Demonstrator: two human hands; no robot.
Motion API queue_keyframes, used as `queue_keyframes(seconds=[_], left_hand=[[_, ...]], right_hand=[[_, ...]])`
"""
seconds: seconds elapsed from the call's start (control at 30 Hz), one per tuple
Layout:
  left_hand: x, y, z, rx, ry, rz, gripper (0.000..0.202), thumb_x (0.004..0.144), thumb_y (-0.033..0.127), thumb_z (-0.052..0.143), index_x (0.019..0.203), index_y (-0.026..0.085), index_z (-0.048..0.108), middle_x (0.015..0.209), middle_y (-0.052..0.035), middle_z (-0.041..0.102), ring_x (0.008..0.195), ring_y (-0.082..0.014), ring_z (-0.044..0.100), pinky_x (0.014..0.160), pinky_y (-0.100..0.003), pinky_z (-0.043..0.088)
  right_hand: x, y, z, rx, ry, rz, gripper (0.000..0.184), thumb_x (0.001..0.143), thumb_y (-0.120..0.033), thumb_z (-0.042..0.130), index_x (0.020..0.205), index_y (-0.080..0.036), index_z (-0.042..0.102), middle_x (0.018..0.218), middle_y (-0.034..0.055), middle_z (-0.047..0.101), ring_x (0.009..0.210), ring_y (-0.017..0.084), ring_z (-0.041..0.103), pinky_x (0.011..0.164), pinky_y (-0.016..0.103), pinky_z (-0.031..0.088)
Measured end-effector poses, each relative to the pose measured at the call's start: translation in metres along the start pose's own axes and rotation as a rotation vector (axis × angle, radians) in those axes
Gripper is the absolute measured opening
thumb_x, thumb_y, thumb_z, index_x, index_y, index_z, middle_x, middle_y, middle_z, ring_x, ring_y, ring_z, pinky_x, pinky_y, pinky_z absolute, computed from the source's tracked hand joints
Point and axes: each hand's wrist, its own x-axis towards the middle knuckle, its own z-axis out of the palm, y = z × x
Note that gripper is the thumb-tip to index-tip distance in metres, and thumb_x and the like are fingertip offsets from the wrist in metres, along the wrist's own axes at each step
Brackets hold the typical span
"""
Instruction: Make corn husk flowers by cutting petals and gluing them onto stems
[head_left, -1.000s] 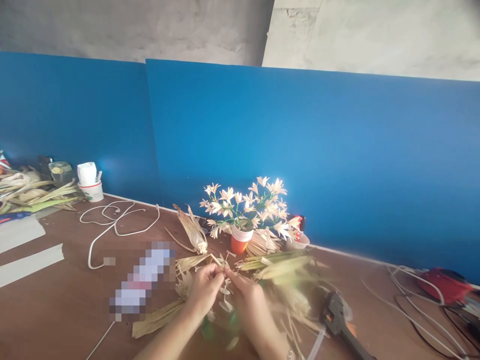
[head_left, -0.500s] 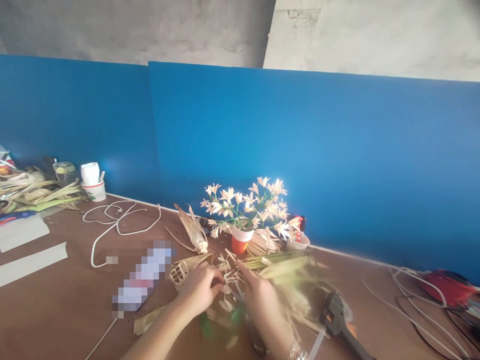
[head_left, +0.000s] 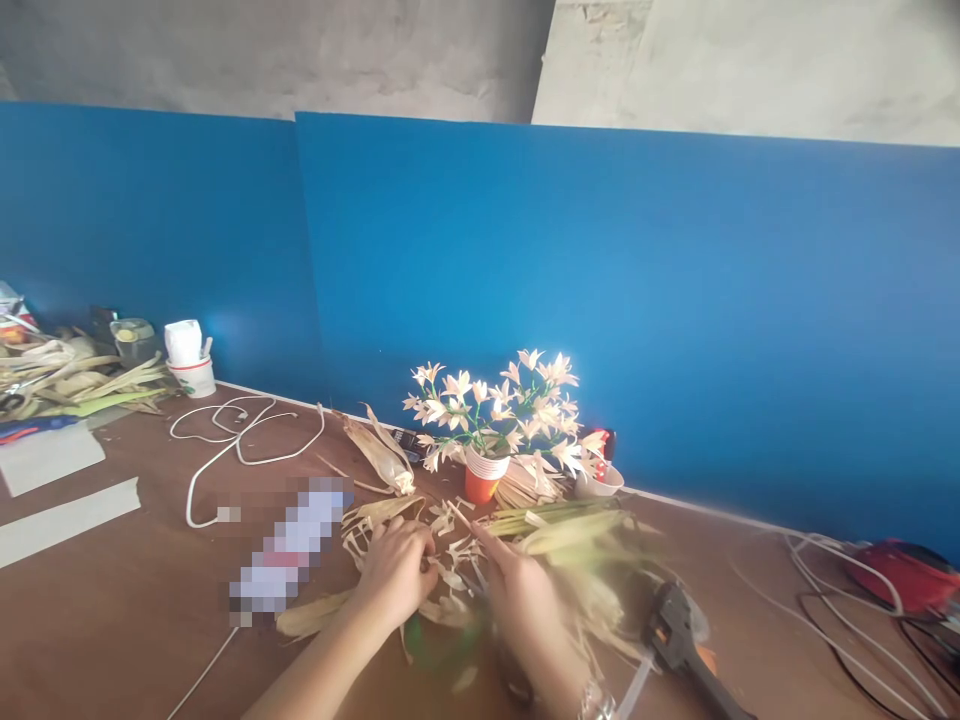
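My left hand (head_left: 399,568) is closed, its fingers curled down over cut pale corn husk pieces (head_left: 450,578); what is between the fingertips is hidden. To its right my right hand (head_left: 525,605) is closed, with a thin pale stick (head_left: 460,515) pointing forward past its index finger. Under the right wrist lies a dark, blurred object I cannot make out. Just beyond both hands stands an orange and white paper cup (head_left: 484,478) with white husk flowers (head_left: 517,405) on green stems. Long greenish corn husks (head_left: 577,540) lie beside my right hand.
A black glue gun (head_left: 679,635) lies at the right, near a red object (head_left: 904,578) with cables. A blurred-out item (head_left: 292,550) and a white cable (head_left: 240,435) are at the left. More husks (head_left: 82,380) and a white cup (head_left: 192,376) stand further back. A blue partition (head_left: 600,300) closes off the rear.
My left hand has shifted slightly, its fingers turning further down over the husk pieces. The right hand stays almost in place with the stick. The view has tilted a little.
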Motion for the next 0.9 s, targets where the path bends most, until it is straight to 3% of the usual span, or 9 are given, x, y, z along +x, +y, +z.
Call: queue_keyframes(seconds=[0.3, 0.43, 0.57, 0.7, 0.83, 0.9], left_hand=[[0.001, 0.0, -0.002, -0.105, 0.005, -0.036, 0.013, 0.074, 0.01, 0.054, 0.072, 0.02, 0.063, 0.084, -0.0066, 0.071, 0.091, -0.0275, 0.061, 0.084, -0.039, 0.037], [0.004, -0.002, -0.006, -0.45, 0.037, -0.135, 0.009, 0.078, 0.025, 0.055, 0.074, 0.019, 0.061, 0.074, -0.0025, 0.067, 0.076, -0.0231, 0.062, 0.072, -0.032, 0.042], [0.003, 0.004, -0.012, -0.807, -0.08, -0.201, 0.014, 0.076, 0.031, 0.055, 0.079, 0.018, 0.061, 0.07, 0.0017, 0.062, 0.067, -0.0184, 0.059, 0.062, -0.027, 0.043], [0.0, 0.013, -0.021, -0.912, -0.098, -0.21, 0.015, 0.074, 0.032, 0.058, 0.079, 0.018, 0.061, 0.071, 0.0022, 0.06, 0.067, -0.0164, 0.057, 0.062, -0.025, 0.044], [-0.003, 0.017, -0.025, -0.941, -0.142, -0.151, 0.025, 0.077, 0.041, 0.058, 0.087, 0.019, 0.064, 0.084, -0.0007, 0.066, 0.082, -0.0192, 0.062, 0.073, -0.026, 0.046], [-0.003, 0.016, -0.023, -0.914, -0.163, -0.105, 0.025, 0.08, 0.042, 0.054, 0.084, 0.019, 0.063, 0.079, 0.0006, 0.064, 0.077, -0.0181, 0.061, 0.07, -0.025, 0.045]], right_hand=[[-0.001, -0.003, 0.0, 0.161, 0.04, -0.01, 0.047, 0.084, -0.016, 0.038, 0.121, -0.023, 0.066, 0.084, 0.0086, 0.074, 0.068, 0.02, 0.065, 0.068, 0.029, 0.048], [-0.003, -0.012, -0.003, 0.525, -0.06, 0.095, 0.048, 0.087, -0.026, 0.043, 0.132, -0.019, 0.056, 0.063, 0.0015, 0.064, 0.056, 0.016, 0.053, 0.055, 0.025, 0.043], [-0.002, -0.021, -0.007, 0.861, -0.258, 0.186, 0.051, 0.083, -0.033, 0.054, 0.132, -0.018, 0.056, 0.053, -0.0062, 0.046, 0.051, 0.01, 0.039, 0.051, 0.021, 0.034], [0.0, -0.016, -0.002, 1.075, -0.283, 0.234, 0.05, 0.077, -0.045, 0.065, 0.118, -0.016, 0.067, 0.05, -0.0065, 0.041, 0.049, 0.009, 0.034, 0.05, 0.022, 0.032], [0.001, -0.007, 0.004, 1.231, -0.258, 0.338, 0.054, 0.073, -0.05, 0.068, 0.118, -0.02, 0.067, 0.053, -0.0038, 0.047, 0.047, 0.01, 0.04, 0.049, 0.024, 0.037], [0.001, -0.006, 0.005, 1.255, -0.264, 0.357, 0.054, 0.072, -0.05, 0.069, 0.118, -0.021, 0.067, 0.054, -0.0036, 0.047, 0.046, 0.01, 0.04, 0.049, 0.023, 0.038]])
